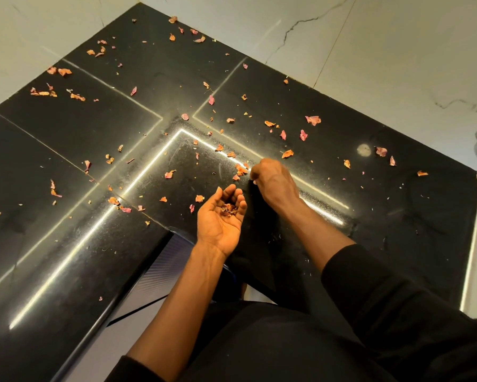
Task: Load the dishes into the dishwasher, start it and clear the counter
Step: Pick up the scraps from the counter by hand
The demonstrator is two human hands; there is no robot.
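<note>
Surface: black polished L-shaped top, inner corner right in front of the person, pale marbled walls along its 2 far edges. No dishes or dishwasher in view, so my read is we're in the clear-the-counter part

Petals: dried pink/orange scraps scattered over nearly the whole surface, thickest toward the far corner and the left arm of the L, thinner toward the right edge. Bare patch just in front of the inner corner

Left hand: palm up, fingers loosely cupped, hovering over the inner corner. Holds a small pile of collected petals at the finger bases. Acting as the bin

Right hand: knuckles up, down at the surface just beyond the left. Grip looks pressed together, thumb to fingertips, at a small cluster of petals on its left side. Whether it has already nipped 1 I cannot tell, the fingertips are hidden behind the knuckles

Key relation: cluster sits touching the right grip's left side, directly beyond the cupped left palm. Transfer is a short pull back toward the person. Right hand is the nearer picker; next nearest scraps lie left of the left hand by the inner corner

Hard to read: round pale smudge toward the right edge, residue or a reflection, can't say. Bright L-shaped streak is a light reflection. Below the front edge, only a ribbed grey panel, mostly cut off by the arms
</note>
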